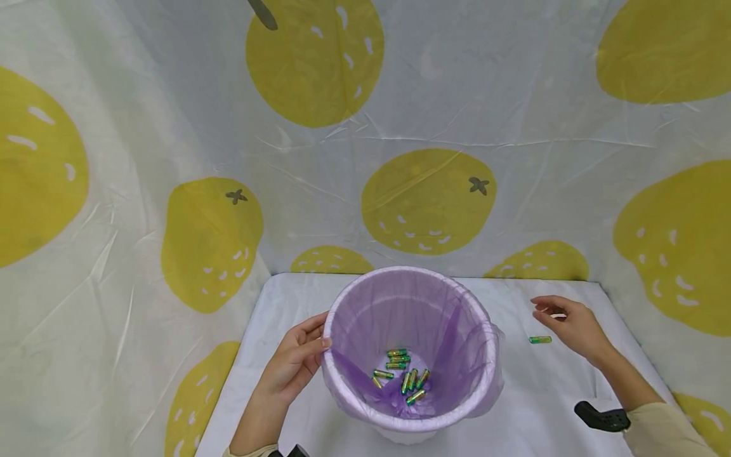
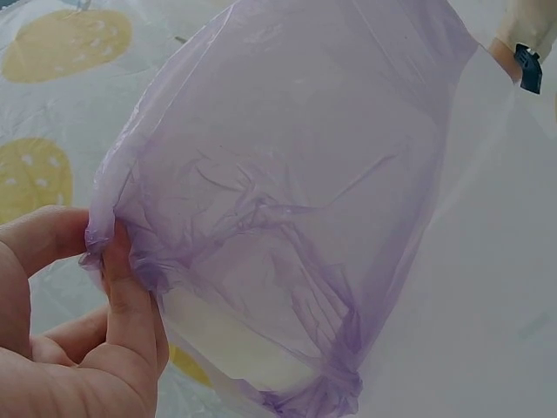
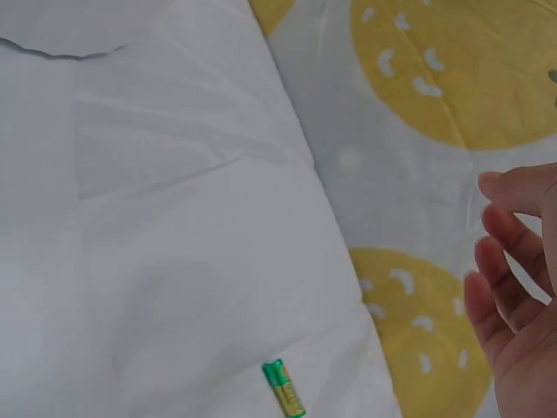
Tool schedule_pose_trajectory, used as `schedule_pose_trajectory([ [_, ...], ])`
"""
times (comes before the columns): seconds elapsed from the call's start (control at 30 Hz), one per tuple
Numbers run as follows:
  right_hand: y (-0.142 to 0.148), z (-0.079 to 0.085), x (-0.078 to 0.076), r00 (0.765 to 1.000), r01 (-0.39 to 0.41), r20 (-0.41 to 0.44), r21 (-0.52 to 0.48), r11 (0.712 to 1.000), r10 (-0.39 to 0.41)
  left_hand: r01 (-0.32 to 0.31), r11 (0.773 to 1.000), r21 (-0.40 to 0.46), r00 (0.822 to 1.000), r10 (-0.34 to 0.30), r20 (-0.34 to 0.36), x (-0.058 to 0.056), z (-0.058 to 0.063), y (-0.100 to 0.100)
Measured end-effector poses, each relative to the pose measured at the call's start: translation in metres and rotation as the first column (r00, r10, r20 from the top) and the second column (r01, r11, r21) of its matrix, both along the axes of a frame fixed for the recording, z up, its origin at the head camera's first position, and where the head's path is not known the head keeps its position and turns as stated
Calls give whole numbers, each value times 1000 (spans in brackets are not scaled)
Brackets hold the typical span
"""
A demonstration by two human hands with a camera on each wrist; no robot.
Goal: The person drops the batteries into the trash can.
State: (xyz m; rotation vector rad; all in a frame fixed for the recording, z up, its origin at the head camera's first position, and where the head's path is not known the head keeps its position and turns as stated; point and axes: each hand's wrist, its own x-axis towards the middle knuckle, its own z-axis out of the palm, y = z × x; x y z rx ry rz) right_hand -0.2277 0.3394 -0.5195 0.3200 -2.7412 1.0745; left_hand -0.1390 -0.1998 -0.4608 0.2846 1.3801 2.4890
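Note:
A trash bin point(image 1: 408, 424) lined with a thin purple plastic bag point(image 2: 287, 174) stands tilted toward me on the table. My left hand point(image 1: 297, 355) pinches its rim on the left side, thumb over the edge and fingers outside. Inside, at the bottom, lie several green and gold batteries point(image 1: 415, 397). My right hand point(image 1: 577, 327) hovers to the right of the bin with loosely bent fingers and nothing in them. Just below that hand, one more battery point(image 1: 540, 339) lies on the white cloth; the right wrist view shows this battery point(image 3: 285, 387) too.
A white-covered table point(image 1: 537, 393) spreads under the bin. Behind and on both sides hangs a pale curtain point(image 1: 320, 190) printed with yellow fruit. A dark band point(image 1: 602, 417) sits on the right wrist.

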Motion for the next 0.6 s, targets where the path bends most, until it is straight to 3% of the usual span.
schedule_pose_trajectory([
  [0.5,12,-31,2,986,56,158,5,998,-56,-3,1000,-4,1000,3,1,0,1,0],
  [0.6,19,-43,0,981,82,176,12,997,-83,2,1000,-6,1000,-2,0,-1,0,1],
])
